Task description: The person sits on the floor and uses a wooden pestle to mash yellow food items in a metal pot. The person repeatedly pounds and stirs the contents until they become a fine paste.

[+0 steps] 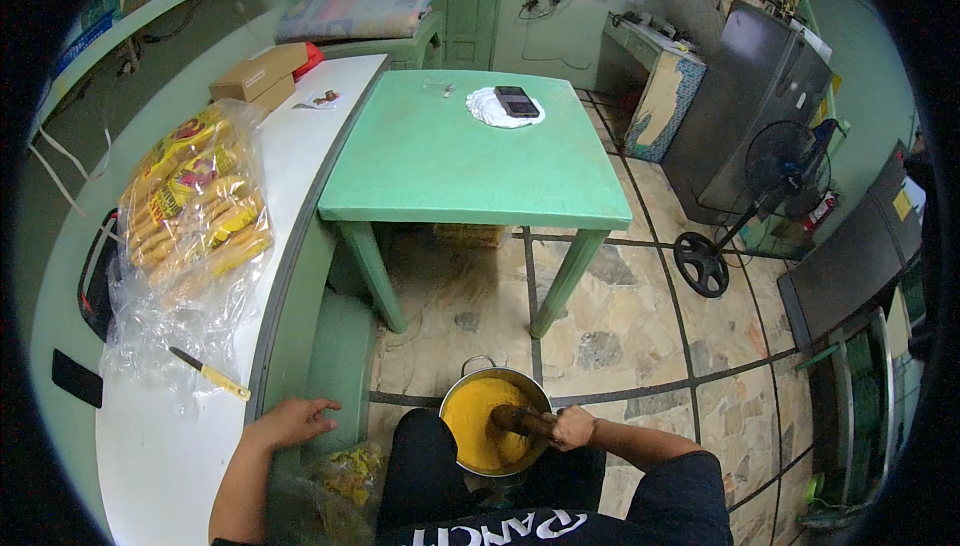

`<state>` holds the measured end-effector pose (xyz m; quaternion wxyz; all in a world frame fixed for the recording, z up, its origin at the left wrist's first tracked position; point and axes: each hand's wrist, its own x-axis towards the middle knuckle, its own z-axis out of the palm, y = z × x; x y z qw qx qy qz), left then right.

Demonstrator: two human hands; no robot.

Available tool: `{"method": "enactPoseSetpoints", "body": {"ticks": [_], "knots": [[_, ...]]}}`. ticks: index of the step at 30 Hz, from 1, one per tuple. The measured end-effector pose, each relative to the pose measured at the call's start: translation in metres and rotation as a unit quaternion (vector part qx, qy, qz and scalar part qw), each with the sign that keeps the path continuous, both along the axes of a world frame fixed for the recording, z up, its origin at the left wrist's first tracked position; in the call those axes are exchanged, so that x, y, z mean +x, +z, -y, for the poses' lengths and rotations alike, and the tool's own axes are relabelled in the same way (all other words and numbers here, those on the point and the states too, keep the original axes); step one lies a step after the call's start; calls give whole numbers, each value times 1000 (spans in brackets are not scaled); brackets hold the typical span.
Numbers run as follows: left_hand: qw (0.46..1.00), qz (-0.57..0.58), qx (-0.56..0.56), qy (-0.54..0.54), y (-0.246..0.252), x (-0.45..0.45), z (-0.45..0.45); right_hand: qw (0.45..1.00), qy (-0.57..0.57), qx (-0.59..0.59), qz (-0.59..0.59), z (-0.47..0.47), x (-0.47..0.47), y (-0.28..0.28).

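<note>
My right hand (574,427) grips a dark wooden pestle (517,421). Its thick end rests in the yellow, crumbly-looking mass (478,415) inside a metal pot (541,390). The pot stands between my knees and has a loop handle (478,360) on its far side. My left hand (300,421) holds nothing; its fingers are apart beside the edge of the white-topped counter (172,456). Below that hand, a clear plastic bag (349,475) with yellow scraps sits at my left leg. A knife with a pale yellow handle (225,383) lies on the counter.
On the counter are a clear bag of yellow packaged goods (199,201) and a cardboard box (259,73). A green table (465,163) stands ahead, bearing a phone (517,101) on a white bundle (487,107). A pedestal fan (780,178) and a refrigerator (739,110) are at right.
</note>
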<state>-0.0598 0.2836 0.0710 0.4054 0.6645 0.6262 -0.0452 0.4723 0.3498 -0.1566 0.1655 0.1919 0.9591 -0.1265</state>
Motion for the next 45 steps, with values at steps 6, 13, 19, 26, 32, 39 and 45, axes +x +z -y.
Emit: {"method": "enactPoseSetpoints", "body": {"ticks": [6, 13, 19, 26, 32, 39, 45], "knots": [[1000, -27, 2, -13, -14, -8, -2, 992, -3, 5, -123, 4, -8, 2], [999, -19, -45, 1, -13, -11, -6, 985, -39, 30, -165, -1, -9, 25], [998, -22, -53, 4, -21, -12, -8, 991, -59, 15, -120, -1, 15, 1], [999, -16, -40, 13, -8, -5, -8, 990, -80, 13, -117, -8, 10, 12], [996, -35, -75, 20, 2, 1, -15, 986, -80, 16, -148, -15, 11, 17], [992, -27, -111, 61, 15, 11, -21, 982, -95, 32, -157, -22, 7, 23], [996, -28, -72, 39, 8, 6, -18, 983, -99, 23, -153, -31, 11, 19]]}}
